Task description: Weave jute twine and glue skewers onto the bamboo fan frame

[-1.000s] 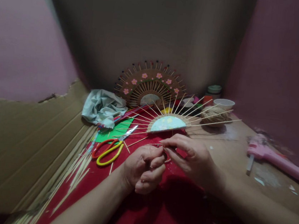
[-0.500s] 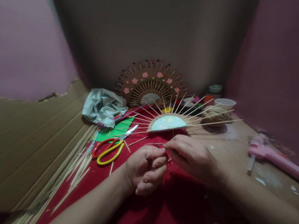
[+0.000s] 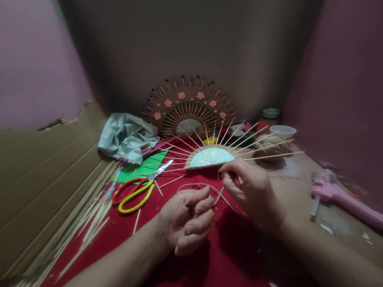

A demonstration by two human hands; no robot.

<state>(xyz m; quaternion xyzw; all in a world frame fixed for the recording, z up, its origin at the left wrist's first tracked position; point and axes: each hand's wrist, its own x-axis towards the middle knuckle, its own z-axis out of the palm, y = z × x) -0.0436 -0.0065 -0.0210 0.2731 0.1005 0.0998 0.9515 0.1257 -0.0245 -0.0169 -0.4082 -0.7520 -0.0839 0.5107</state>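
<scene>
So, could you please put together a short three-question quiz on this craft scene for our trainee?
1. True or false: the pink glue gun lies to the right of the right hand.
2. What colours are the handles of the scissors?
3. What runs between the left hand and the right hand? A twine strand; B scissors; C pink glue gun.
Key: 1 true; 2 orange and yellow; 3 A.

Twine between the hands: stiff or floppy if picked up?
Likely floppy: the twine curves in loose loops between the left hand and right hand. Probably very light, being so thin. Unlikely to roll, being a slack strand.
</scene>
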